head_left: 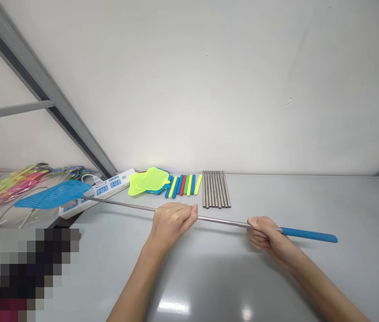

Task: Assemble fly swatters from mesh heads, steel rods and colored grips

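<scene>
Both hands grip one extended telescopic fly swatter (223,220), held slantwise above the grey table. Its blue mesh head (53,195) reaches out to the left, over the power strip. At the other end a blue handle sleeve (310,235) points right. My left hand (174,223) is wrapped round the middle of the thin metal rod. Nearer the handle, my right hand (265,233) closes round the thicker rod section, thumb along it. Behind the hands lie yellow and blue swatter heads (152,180), a row of coloured handle sleeves (183,185) and several metal rods (215,189).
A white power strip (104,190) with a plug in it lies at the table's left edge. Beyond it are plastic bags (18,183) with colourful contents. A grey metal frame post (58,98) stands at left, and a white wall (226,89) backs the table (353,210).
</scene>
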A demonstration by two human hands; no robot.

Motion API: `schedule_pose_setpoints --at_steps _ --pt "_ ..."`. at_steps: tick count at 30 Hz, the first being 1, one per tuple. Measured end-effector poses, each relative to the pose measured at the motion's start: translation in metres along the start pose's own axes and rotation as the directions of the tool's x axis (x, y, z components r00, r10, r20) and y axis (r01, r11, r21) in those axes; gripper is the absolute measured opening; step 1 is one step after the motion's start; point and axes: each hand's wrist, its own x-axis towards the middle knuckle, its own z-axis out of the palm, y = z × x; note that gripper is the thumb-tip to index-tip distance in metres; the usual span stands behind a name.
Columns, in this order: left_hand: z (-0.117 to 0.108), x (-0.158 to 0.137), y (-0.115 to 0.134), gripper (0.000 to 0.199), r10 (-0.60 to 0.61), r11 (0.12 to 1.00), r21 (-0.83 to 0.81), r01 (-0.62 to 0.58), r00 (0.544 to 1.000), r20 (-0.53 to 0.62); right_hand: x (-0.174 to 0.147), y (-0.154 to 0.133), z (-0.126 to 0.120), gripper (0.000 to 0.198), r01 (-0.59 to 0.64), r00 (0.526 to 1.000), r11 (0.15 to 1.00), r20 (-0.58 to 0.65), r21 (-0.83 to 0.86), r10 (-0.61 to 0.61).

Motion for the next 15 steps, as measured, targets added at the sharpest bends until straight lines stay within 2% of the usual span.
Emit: schedule_pose_setpoints --at_steps 7,15 --pt "-0.0008 0.0002 -0.0008 0.039 -0.006 1.0 -0.007 0.006 1.0 -0.002 -0.0009 -0.0009 -0.0001 0.042 0.007 1.0 1.0 0.014 0.005 -0.007" --pt "0.0013 -0.0014 0.0005 0.037 -0.101 0.99 -0.097 0.1 0.995 -0.002 0.0021 0.0004 0.0058 0.041 -0.007 1.0 0.995 0.024 0.095 0.005"
